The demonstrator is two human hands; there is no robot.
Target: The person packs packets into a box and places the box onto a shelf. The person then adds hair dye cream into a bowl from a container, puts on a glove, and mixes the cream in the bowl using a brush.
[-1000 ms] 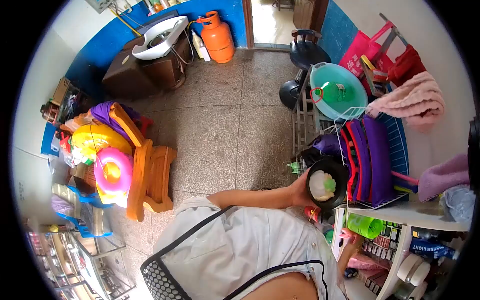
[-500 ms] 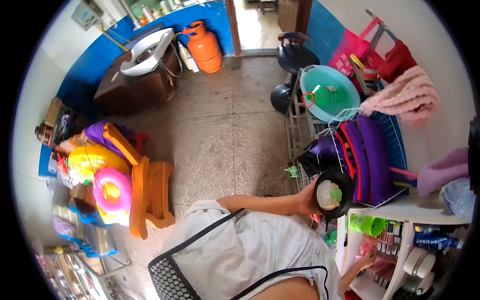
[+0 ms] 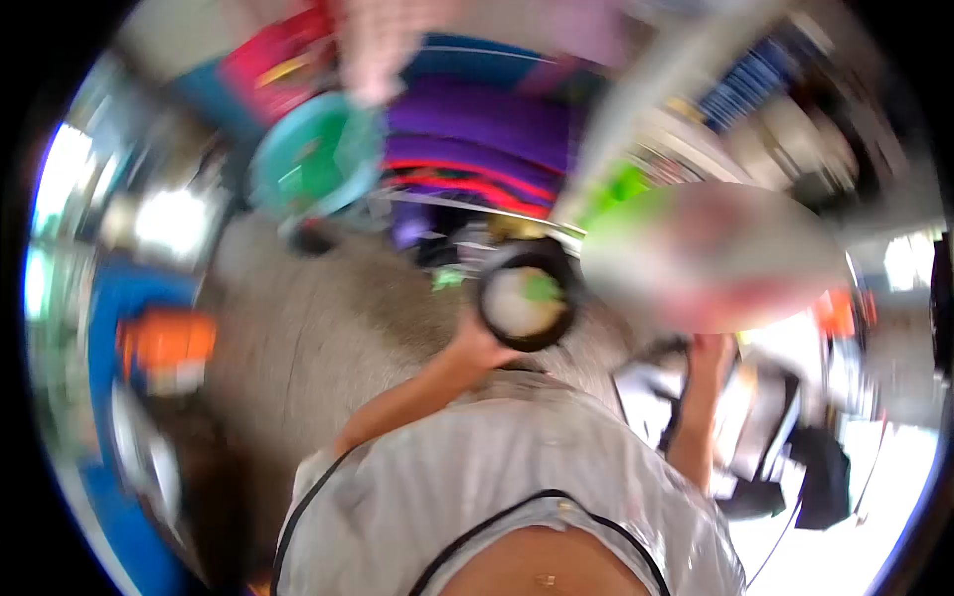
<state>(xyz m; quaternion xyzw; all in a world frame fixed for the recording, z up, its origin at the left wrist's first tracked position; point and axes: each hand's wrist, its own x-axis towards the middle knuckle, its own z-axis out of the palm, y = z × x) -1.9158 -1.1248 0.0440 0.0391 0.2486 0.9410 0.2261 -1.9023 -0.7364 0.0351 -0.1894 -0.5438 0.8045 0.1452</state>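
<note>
My left hand (image 3: pixel 484 341) is closed around the side of a round black bowl (image 3: pixel 487 308) in front of my body. Inside the bowl lies something whitish (image 3: pixel 512 306) with a light green piece (image 3: pixel 542 288) on it. My right hand (image 3: pixel 711 348) is raised off to the right. Its fingers are hidden behind a large smeared oval patch (image 3: pixel 646 258) of white and pink, so what it holds, if anything, cannot be made out.
A turquoise basin (image 3: pixel 266 164) with something green in it stands at the upper left. Beside it are stacked purple and red cushion-like things (image 3: pixel 467 124) on a wire rack. Shelves (image 3: pixel 606 129) are at upper right. An orange gas cylinder (image 3: pixel 179 338) shows at left.
The view has swung to the right and blurred. My right hand has left the shelf with the pink items and come up. My left hand still holds the black bowl.
</note>
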